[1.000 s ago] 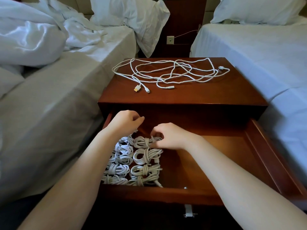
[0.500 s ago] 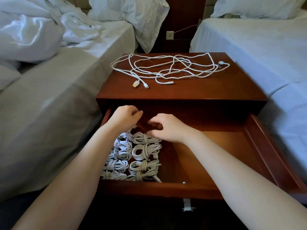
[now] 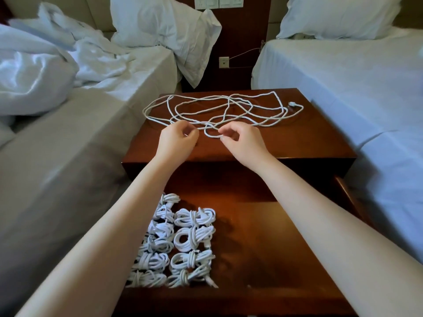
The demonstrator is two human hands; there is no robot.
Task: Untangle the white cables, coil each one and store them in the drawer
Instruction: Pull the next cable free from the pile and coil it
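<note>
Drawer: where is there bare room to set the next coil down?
Free: the drawer floor between the coiled cables and the drawer's right wall, under the right forearm. Crowded: the drawer's left side, two packed columns of coils. On the nightstand top the tangled cables cover the back.

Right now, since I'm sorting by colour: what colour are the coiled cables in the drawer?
The coiled cables are white; head view.

White cables (image 3: 225,110); reddish-brown nightstand (image 3: 309,143); white bedding (image 3: 343,72).

view: head-worn | faces: forward, down | near: nightstand (image 3: 304,143), open drawer (image 3: 263,243)
</note>
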